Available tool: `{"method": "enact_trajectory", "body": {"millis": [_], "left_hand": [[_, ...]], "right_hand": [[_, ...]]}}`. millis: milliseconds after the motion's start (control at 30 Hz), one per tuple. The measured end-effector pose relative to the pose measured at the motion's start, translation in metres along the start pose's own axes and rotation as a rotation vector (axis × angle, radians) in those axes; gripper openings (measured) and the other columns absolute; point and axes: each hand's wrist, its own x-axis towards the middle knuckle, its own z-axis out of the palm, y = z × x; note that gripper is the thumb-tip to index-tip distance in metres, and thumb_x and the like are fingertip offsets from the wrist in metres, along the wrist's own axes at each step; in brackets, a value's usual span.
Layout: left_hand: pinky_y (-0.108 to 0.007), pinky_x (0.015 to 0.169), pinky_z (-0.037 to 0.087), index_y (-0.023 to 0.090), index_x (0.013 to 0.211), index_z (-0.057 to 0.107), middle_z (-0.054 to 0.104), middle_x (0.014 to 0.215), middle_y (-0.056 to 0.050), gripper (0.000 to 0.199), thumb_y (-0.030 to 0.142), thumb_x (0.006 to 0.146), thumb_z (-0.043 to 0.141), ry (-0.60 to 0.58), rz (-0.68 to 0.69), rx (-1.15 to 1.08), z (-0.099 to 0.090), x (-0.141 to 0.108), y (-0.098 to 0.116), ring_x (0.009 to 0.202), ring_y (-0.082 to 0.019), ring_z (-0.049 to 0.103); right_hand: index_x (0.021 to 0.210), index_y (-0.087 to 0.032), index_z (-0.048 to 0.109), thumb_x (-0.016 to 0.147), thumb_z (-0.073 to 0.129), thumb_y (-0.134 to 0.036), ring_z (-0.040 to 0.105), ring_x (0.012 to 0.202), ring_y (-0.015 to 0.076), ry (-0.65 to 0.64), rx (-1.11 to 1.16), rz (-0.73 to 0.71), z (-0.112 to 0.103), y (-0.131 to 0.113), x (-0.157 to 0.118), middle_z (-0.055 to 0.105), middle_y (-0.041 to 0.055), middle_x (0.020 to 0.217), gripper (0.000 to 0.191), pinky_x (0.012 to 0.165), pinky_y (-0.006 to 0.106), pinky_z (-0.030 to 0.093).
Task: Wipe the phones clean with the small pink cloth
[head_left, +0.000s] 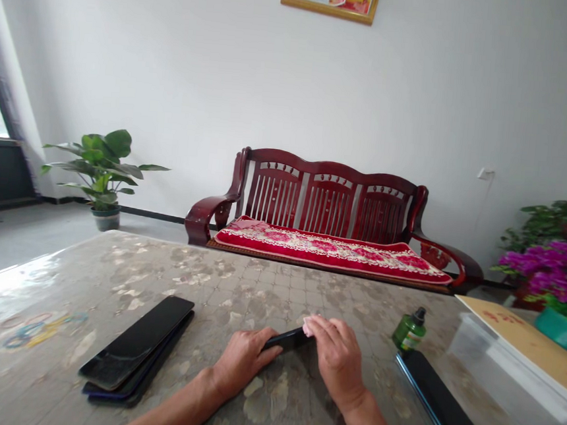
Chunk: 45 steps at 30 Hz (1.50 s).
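Fingers of the left hand are closed around the near-left end of a slim, black, rectangular phone-like slab, thumb and index finger pinching its edges. The right hand has its fingers bent and held side by side, the tips pressing a small, crumpled, pale pink piece of soft material against the slab's other end; its thumb is mostly hidden. Between the two hands, the slab is tilted, just above the brown-grey tabletop with a floral pattern.

To the left lies a loose stack of dark, flat, phone-like slabs, and beyond it a scatter of thin blue, yellow and reddish bands. Right of the right hand stands a small, translucent green bottle with a black cap, near the far end of a blue-edged pair of dark slabs. Beside these is a clear plastic box under a tan sheet.
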Motion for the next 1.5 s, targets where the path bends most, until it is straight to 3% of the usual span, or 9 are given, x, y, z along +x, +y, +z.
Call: {"method": "enact_trajectory", "body": {"millis": [133, 400, 500, 700, 800, 1033, 1167, 1333, 1500], "left_hand": [[-0.023, 0.067, 0.044, 0.022, 0.098, 0.063, 0.072, 0.083, 0.000, 0.012, 0.031, 0.096, 0.055, -0.008, 0.000, 0.015, 0.000, 0.000, 0.000, 0.079, -0.020, 0.070], [-0.022, 0.068, 0.043, 0.022, 0.092, 0.060, 0.071, 0.085, 0.001, 0.011, 0.030, 0.097, 0.054, 0.003, 0.036, -0.038, 0.000, 0.000, 0.003, 0.078, -0.018, 0.069], [-0.022, 0.068, 0.043, 0.022, 0.092, 0.060, 0.071, 0.085, 0.001, 0.011, 0.030, 0.096, 0.054, -0.005, 0.025, -0.038, -0.001, -0.001, 0.004, 0.079, -0.018, 0.069], [-0.023, 0.068, 0.044, 0.022, 0.096, 0.063, 0.072, 0.083, 0.000, 0.014, 0.032, 0.096, 0.053, -0.045, -0.075, -0.019, -0.003, 0.001, 0.004, 0.080, -0.020, 0.070], [-0.024, 0.069, 0.045, 0.022, 0.097, 0.064, 0.073, 0.085, -0.001, 0.015, 0.033, 0.096, 0.053, -0.053, -0.096, -0.015, -0.004, 0.002, 0.004, 0.082, -0.021, 0.070], [-0.024, 0.068, 0.045, 0.022, 0.097, 0.064, 0.073, 0.083, -0.002, 0.017, 0.034, 0.096, 0.052, -0.051, -0.123, -0.008, -0.003, 0.001, 0.005, 0.082, -0.021, 0.071], [-0.024, 0.070, 0.046, 0.023, 0.097, 0.063, 0.073, 0.085, -0.002, 0.016, 0.033, 0.095, 0.051, -0.055, -0.146, -0.011, -0.004, 0.002, 0.007, 0.084, -0.022, 0.071], [-0.025, 0.074, 0.049, 0.025, 0.109, 0.059, 0.073, 0.091, 0.000, 0.019, 0.032, 0.094, 0.050, -0.045, -0.117, -0.122, -0.006, -0.001, 0.013, 0.087, -0.021, 0.071], [-0.028, 0.094, 0.047, 0.026, 0.136, 0.043, 0.067, 0.124, -0.003, 0.049, 0.025, 0.088, 0.054, -0.021, -0.089, -0.324, 0.000, -0.005, 0.023, 0.111, -0.021, 0.064]], "right_hand": [[0.113, -0.024, 0.070, 0.100, 0.045, -0.016, 0.059, 0.090, 0.0200, 0.052, -0.033, 0.050, -0.002, 0.016, -0.003, 0.073, 0.0042, 0.106, 0.029, 0.084, 0.035, 0.046], [0.121, -0.022, 0.065, 0.100, 0.049, -0.019, 0.059, 0.092, 0.0197, -0.014, 0.081, -0.094, 0.007, -0.039, 0.004, 0.071, 0.0035, 0.114, 0.026, 0.082, 0.034, 0.046], [0.121, -0.023, 0.065, 0.100, 0.049, -0.019, 0.060, 0.092, 0.0198, -0.036, 0.092, -0.096, 0.007, -0.035, 0.004, 0.071, 0.0033, 0.114, 0.027, 0.082, 0.034, 0.047], [0.115, -0.023, 0.069, 0.100, 0.046, -0.017, 0.062, 0.095, 0.0200, 0.010, 0.069, 0.119, 0.009, 0.016, -0.004, 0.072, 0.0046, 0.109, 0.028, 0.087, 0.035, 0.049], [0.111, -0.023, 0.071, 0.099, 0.045, -0.021, 0.064, 0.093, 0.0200, 0.024, 0.098, 0.266, 0.017, 0.030, -0.011, 0.074, 0.0053, 0.105, 0.028, 0.086, 0.034, 0.050], [0.103, -0.023, 0.075, 0.096, 0.044, -0.032, 0.068, 0.085, 0.0206, -0.118, 0.167, 0.643, 0.030, 0.027, -0.027, 0.075, 0.0073, 0.092, 0.033, 0.075, 0.027, 0.051], [0.091, -0.024, 0.076, 0.095, 0.046, -0.036, 0.069, 0.081, 0.0217, -0.192, 0.197, 0.686, 0.030, 0.026, -0.028, 0.075, 0.0079, 0.086, 0.033, 0.071, 0.026, 0.049], [0.090, -0.025, 0.076, 0.094, 0.045, -0.046, 0.069, 0.078, 0.0237, -0.191, 0.270, 0.722, 0.030, 0.025, -0.023, 0.075, 0.0069, 0.082, 0.038, 0.068, 0.028, 0.048], [0.090, -0.022, 0.076, 0.093, 0.042, -0.058, 0.068, 0.069, 0.0224, -0.217, 0.381, 0.818, 0.031, 0.024, -0.016, 0.074, 0.0053, 0.075, 0.049, 0.060, 0.026, 0.045]]}}
